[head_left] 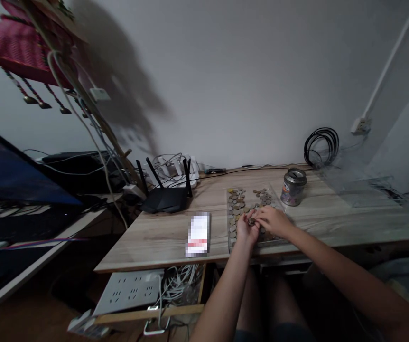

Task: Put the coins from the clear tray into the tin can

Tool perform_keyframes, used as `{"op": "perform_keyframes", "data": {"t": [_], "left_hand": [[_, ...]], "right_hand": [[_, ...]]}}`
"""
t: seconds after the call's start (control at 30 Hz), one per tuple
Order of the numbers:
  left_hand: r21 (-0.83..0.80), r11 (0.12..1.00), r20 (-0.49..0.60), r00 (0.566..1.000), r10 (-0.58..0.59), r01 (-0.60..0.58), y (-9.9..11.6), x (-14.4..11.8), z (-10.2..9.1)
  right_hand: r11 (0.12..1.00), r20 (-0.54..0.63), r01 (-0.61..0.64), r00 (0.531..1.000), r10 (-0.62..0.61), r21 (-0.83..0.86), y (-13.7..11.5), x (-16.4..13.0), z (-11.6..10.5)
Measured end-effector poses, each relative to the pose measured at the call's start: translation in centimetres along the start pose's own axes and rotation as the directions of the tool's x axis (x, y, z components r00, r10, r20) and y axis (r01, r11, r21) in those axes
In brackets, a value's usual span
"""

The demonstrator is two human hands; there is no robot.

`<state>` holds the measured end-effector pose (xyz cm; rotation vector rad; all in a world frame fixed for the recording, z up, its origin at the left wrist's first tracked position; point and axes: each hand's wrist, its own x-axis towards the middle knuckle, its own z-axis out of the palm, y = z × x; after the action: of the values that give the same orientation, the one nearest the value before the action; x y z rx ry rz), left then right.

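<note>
Both hands meet over the near part of a clear tray (230, 243) of coins (238, 202) on the wooden table (154, 237). Left hand (246, 231) is cupped, fingers curled around a small stack of coins (251, 221) held at its fingertips; right hand (274, 221) comes in from the right, fingers pinched onto the same stack, so the two hands touch at that point. The stack itself is too small to count. The loose coins spread away from the hands toward the wall, a larger patch on the left of the tray and a smaller one further right; the tray's long axis runs away from the person. The left patch lies nearer the left hand. A metal tin (293, 187) stands just beyond the tray's far right corner, nearer the right hand. A black router (165, 197) sits well off to the left.
</note>
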<state>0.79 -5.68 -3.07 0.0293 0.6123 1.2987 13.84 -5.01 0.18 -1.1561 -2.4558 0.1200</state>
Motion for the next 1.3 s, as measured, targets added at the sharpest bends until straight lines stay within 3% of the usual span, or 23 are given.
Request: {"op": "perform_keyframes", "data": {"t": [0.07, 0.1, 0.17, 0.2, 0.27, 0.37, 0.53, 0.7, 0.77, 0.83, 0.9, 0.97, 1.0, 1.03, 1.1, 1.2, 1.3], "left_hand": [[-0.011, 1.0, -0.002, 1.0, -0.012, 0.012, 0.0, 0.0, 0.0], [-0.01, 1.0, -0.003, 1.0, -0.018, 0.018, 0.0, 0.0, 0.0], [0.001, 1.0, -0.004, 1.0, -0.023, 0.023, 0.0, 0.1, 0.0], [0.007, 1.0, -0.008, 1.0, -0.019, 0.019, 0.0, 0.1, 0.0], [0.014, 1.0, -0.022, 1.0, -0.01, 0.01, 0.1, 0.1, 0.0], [0.021, 1.0, -0.028, 1.0, 0.005, -0.004, 0.0, 0.1, 0.0], [0.022, 1.0, -0.023, 1.0, 0.008, -0.007, 0.0, 0.1, -0.1], [0.021, 1.0, -0.025, 1.0, 0.0, 0.001, 0.0, 0.0, 0.0], [0.019, 1.0, -0.03, 1.0, 0.002, -0.002, 0.0, -0.1, 0.1], [0.011, 1.0, -0.036, 0.999, 0.002, -0.002, 0.0, -0.2, 0.2], [0.004, 1.0, -0.053, 0.999, 0.004, -0.004, 0.0, -0.2, 0.2], [-0.005, 1.0, -0.079, 0.997, 0.016, -0.016, 0.0, -0.1, 0.2], [-0.009, 1.0, -0.09, 0.995, 0.028, -0.029, 0.0, -0.1, 0.1], [-0.009, 0.999, -0.097, 0.994, 0.042, -0.044, 0.0, 0.0, 0.1], [0.003, 0.999, -0.099, 0.994, 0.054, -0.054, 0.0, 0.2, 0.0], [0.033, 0.999, -0.094, 0.995, 0.025, -0.022, 0.0, 0.2, -0.1], [0.013, 1.0, -0.081, 0.997, 0.015, -0.013, 0.1, 0.1, -0.1]], "right_hand": [[0.987, -0.154, -0.164, 0.975, 0.162, 0.004, 1.9, 0.7, -3.2], [0.958, -0.255, -0.285, 0.927, 0.277, 0.003, 3.2, 1.3, -5.1], [0.845, -0.413, -0.534, 0.772, 0.483, -0.009, 6.5, 2.4, -8.8], [0.777, -0.447, -0.629, 0.703, 0.554, -0.027, 8.2, 3.0, -10.4], [0.66, -0.38, -0.748, 0.632, 0.675, -0.072, 11.2, 4.2, -12.5], [0.573, -0.271, -0.81, 0.584, 0.765, -0.126, 13.4, 5.4, -13.0], [0.542, -0.329, -0.83, 0.553, 0.765, -0.135, 12.9, 5.9, -11.6], [0.545, -0.336, -0.82, 0.57, 0.75, -0.176, 12.6, 5.6, -11.6], [0.577, -0.361, -0.794, 0.604, 0.711, -0.192, 11.9, 5.4, -11.4], [0.673, -0.416, -0.709, 0.688, 0.594, -0.212, 10.1, 5.0, -10.5], [0.816, -0.377, -0.519, 0.831, 0.41, -0.256, 7.3, 4.3, -8.5], [0.933, -0.166, -0.25, 0.963, 0.212, -0.258, 4.2, 3.2, -5.7], [0.97, -0.028, -0.115, 0.993, 0.112, -0.213, 2.8, 2.7, -4.2], [0.987, 0.068, -0.023, 0.997, 0.034, -0.157, 1.6, 2.1, -2.6], [0.996, 0.167, 0.047, 0.985, -0.033, -0.081, -0.1, 1.2, -0.1], [0.998, 0.179, 0.026, 0.984, -0.016, -0.053, -1.0, 0.5, 1.9], [0.999, 0.117, 0.0, 0.993, 0.004, -0.037, -0.6, 0.6, 1.3]]}}
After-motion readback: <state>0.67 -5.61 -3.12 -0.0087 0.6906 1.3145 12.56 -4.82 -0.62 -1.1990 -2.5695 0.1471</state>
